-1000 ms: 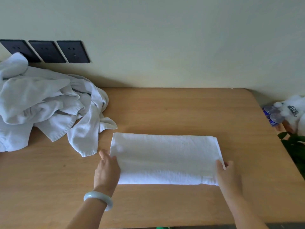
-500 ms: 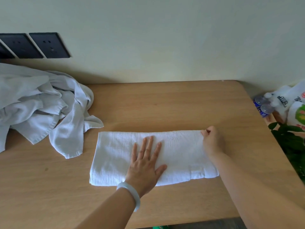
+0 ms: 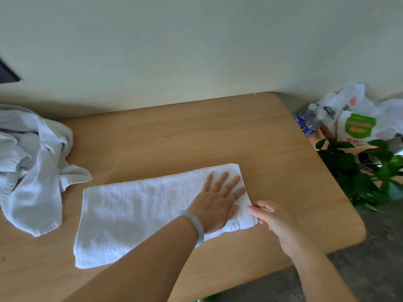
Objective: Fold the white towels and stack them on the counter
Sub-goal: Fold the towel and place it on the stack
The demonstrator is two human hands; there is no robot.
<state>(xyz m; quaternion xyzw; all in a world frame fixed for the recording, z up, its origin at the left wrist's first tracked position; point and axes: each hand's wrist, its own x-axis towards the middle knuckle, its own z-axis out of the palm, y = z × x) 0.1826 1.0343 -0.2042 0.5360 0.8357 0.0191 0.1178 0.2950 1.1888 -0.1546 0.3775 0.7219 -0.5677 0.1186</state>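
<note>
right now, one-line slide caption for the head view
Left hand flat on the folded white towel, right hand pinching its right edge; unfolded towels heaped left on the counter.

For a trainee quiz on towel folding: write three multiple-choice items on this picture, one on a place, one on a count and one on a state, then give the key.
1. Where on the counter does the crumpled towel pile lie?
A) its right end
B) its left end
C) its middle

2. How many towels on it are folded flat?
A) three
B) two
C) one

3. What is the left hand doing?
A) pressing flat on the folded towel
B) gripping the pile
C) hanging clear of everything

Key:
1. B, the heap sits at the counter's left end, by the picture's edge.
2. C, only one flat strip shows.
3. A, its straight fingers lie spread on the strip's right end, beside the right hand, which pinches that edge.
</note>
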